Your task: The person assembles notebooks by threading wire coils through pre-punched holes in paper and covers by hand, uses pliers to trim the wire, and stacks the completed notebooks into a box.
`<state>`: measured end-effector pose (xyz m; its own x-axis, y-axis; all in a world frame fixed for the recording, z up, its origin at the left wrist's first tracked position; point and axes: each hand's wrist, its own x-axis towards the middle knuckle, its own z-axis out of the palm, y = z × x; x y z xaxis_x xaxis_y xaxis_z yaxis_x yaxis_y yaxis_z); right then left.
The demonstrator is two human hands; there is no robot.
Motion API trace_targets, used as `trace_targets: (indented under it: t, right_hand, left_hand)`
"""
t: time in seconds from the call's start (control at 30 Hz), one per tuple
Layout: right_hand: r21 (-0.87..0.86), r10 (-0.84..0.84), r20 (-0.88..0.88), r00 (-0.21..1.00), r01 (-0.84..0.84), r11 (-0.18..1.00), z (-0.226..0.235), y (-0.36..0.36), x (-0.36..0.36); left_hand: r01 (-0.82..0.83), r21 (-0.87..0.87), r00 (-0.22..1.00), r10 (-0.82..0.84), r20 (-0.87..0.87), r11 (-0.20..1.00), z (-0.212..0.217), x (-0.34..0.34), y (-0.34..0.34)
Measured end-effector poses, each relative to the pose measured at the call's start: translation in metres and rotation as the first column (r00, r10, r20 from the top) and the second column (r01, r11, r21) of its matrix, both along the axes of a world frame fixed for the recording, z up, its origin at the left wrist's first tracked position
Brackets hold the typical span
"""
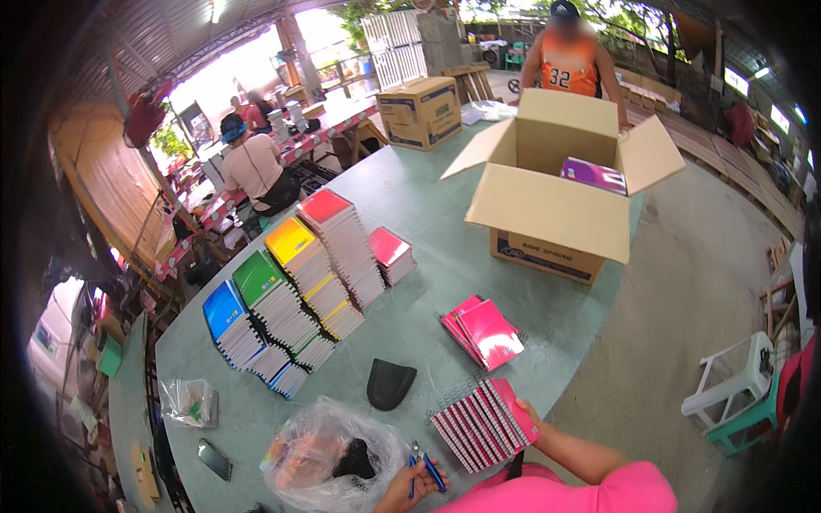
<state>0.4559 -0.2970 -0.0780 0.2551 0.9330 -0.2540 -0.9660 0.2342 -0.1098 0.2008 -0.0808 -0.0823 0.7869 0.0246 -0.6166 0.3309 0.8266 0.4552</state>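
My right hand (532, 416) grips the right end of a fanned row of pink spiral notebooks (481, 425) standing on edge on the green table (428, 205). My left hand (400, 489), near the table's front edge, holds small blue-handled pliers (428, 468). Just beyond the row lies a short pile of pink notebooks (484, 333). A black pouch (389, 383) rests to the left of the row. A crumpled clear plastic bag (329, 455) with dark and orange contents sits beside my left hand.
Tall notebook stacks stand to the left: blue (229, 318), green (265, 291), yellow (301, 256), red (338, 229), plus a low pink one (392, 252). An open cardboard box (552, 201) holds a purple notebook; a person in orange stands behind it. A phone (215, 458) lies front left.
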Motion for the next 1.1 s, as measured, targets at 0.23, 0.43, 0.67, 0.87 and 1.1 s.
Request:
trace_targets:
  t: [0.23, 0.43, 0.67, 0.87, 1.1]
  right_hand:
    - [-0.053, -0.025, 0.109, 0.994, 0.031, 0.998, 0.01, 0.002, 0.0]
    - [0.011, 0.016, 0.054, 0.998, -0.017, 1.0, 0.01, 0.004, -0.002]
    - [0.019, 0.028, 0.02, 0.999, -0.028, 0.999, 0.007, 0.006, 0.0]
    - [-0.054, 0.01, 0.099, 0.995, -0.005, 0.999, 0.013, 0.002, -0.001]
    - [-0.192, -0.038, 0.207, 0.978, 0.079, 0.978, 0.007, 0.0, -0.003]
  left_hand:
    - [-0.012, -0.077, 1.0, 0.014, 0.017, 0.997, 0.053, 0.012, -0.008]
    - [-0.016, -0.018, 0.999, 0.016, 0.038, 1.0, 0.069, 0.017, -0.015]
    - [-0.035, -0.053, 0.998, 0.038, 0.054, 0.998, 0.064, 0.015, -0.012]
    - [-0.05, -0.032, 0.997, 0.052, 0.06, 0.998, 0.068, 0.018, -0.017]
    - [-0.033, -0.095, 0.996, 0.041, 0.083, 0.995, 0.064, 0.013, -0.015]
